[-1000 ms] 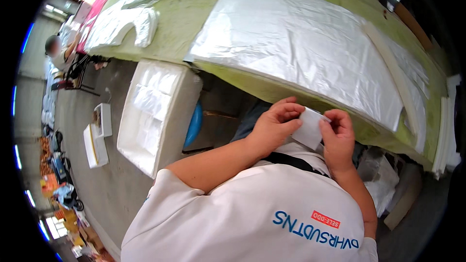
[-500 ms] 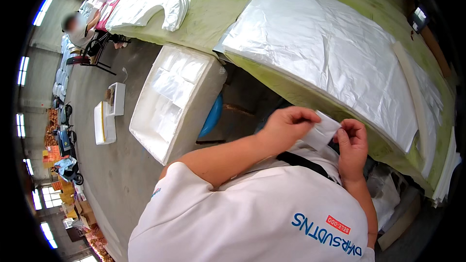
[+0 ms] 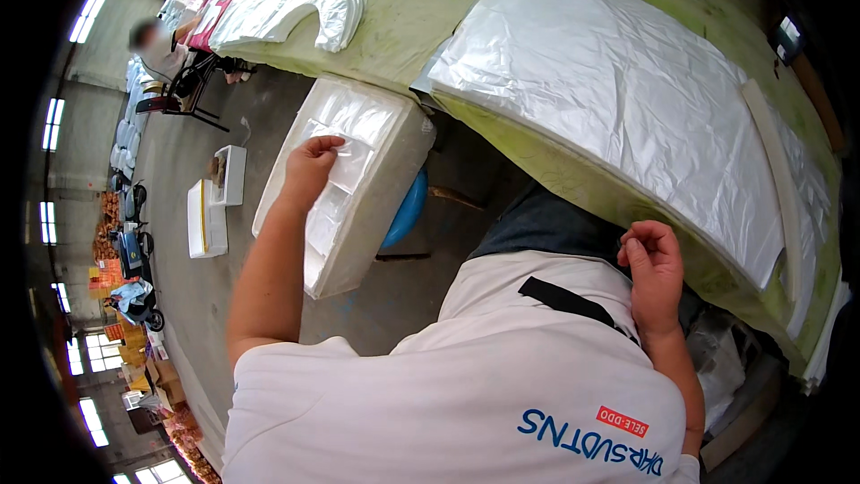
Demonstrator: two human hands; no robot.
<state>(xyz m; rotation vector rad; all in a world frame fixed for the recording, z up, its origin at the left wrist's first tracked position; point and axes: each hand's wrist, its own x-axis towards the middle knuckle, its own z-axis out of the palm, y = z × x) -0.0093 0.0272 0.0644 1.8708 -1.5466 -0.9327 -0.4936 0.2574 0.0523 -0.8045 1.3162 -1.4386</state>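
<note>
My left hand (image 3: 312,168) reaches over a long white bin (image 3: 414,139) on the left, its fingers pinched on the edge of a small folded white plastic piece (image 3: 356,161). That piece lies over several stacks of similar folded plastic (image 3: 324,226) inside the bin. Close to the table's front edge, my right hand (image 3: 654,273) is raised with thumb and fingers curled together; nothing shows in it. A wide pile of shiny white plastic sheets (image 3: 609,99) lies on the table, with a pale flat strip (image 3: 772,179) across its right part.
The table (image 3: 403,18) has a greenish cover; more white plastic (image 3: 336,13) lies at its far left. Beside the bin is a blue rounded object (image 3: 408,211). White foam boxes (image 3: 208,224) stand on the floor. A person (image 3: 166,58) sits at the far left.
My left hand has moved left from in front of my body to the bin, taking the folded white plastic piece from between both hands. My right hand has stayed nearly in place.
</note>
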